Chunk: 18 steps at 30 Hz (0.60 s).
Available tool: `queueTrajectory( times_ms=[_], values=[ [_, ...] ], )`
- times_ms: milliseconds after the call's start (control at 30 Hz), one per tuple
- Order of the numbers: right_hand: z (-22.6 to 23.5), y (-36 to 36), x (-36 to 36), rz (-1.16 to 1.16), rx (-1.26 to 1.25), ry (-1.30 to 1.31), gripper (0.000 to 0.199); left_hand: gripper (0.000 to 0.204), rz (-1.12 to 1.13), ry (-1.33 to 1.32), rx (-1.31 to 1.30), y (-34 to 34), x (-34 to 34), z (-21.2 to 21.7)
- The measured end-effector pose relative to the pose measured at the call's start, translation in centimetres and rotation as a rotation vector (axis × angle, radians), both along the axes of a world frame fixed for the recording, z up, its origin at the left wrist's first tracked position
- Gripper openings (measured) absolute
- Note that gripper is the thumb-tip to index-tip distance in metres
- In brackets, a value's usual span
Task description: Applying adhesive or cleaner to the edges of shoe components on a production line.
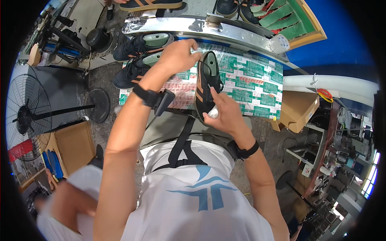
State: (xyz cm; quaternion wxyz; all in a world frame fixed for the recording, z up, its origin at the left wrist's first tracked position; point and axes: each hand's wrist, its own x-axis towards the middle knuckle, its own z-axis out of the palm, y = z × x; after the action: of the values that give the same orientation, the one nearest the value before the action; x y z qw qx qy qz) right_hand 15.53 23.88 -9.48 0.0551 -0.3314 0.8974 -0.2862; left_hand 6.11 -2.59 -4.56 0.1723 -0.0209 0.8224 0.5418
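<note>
A dark shoe (200,93) with tan side stripes lies on the table in front of me, its heel pointing away. A green-grey insert (210,64) shows in its opening. My right hand (228,111) is closed around the toe end, thumb and fingers on the upper, with a small white wad (213,113) at the palm side. My left hand (180,56) is beside the heel with curled fingers drawn together; what they hold, if anything, is too small to make out. Left of it, two similar shoes (144,45) with inserts lie side by side, partly behind my left forearm.
Green-and-white printed tape covers the table (257,80). A metal rail (169,25) runs behind it, with more shoes (227,8) beyond. A floor fan (26,114) and another person (76,201) are at left. An open cardboard box (297,110) stands at right.
</note>
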Motion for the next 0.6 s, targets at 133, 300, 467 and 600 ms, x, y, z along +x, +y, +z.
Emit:
queueTrajectory(
  times_ms=[133,300,467,600],
  values=[
    [0.5,0.1,0.6,-0.008,0.075,-0.017,0.089,0.092,-0.143,0.199,-0.427,3.2,0.0,-5.8],
    [1.0,-0.2,0.5,-0.089,-0.062,-0.162,0.086,0.088,0.036,0.133,-0.222,4.8,-0.6,-8.4],
    [0.2,-3.8,1.5,-0.239,-0.186,-0.272,0.083,0.1,-0.012,-0.018,-0.274,5.1,-1.3,-6.2],
    [-0.8,-2.4,3.0,-0.255,-0.43,-0.489,0.077,0.118,-0.08,-0.07,-0.185,4.6,-1.4,-7.4]
  ],
)
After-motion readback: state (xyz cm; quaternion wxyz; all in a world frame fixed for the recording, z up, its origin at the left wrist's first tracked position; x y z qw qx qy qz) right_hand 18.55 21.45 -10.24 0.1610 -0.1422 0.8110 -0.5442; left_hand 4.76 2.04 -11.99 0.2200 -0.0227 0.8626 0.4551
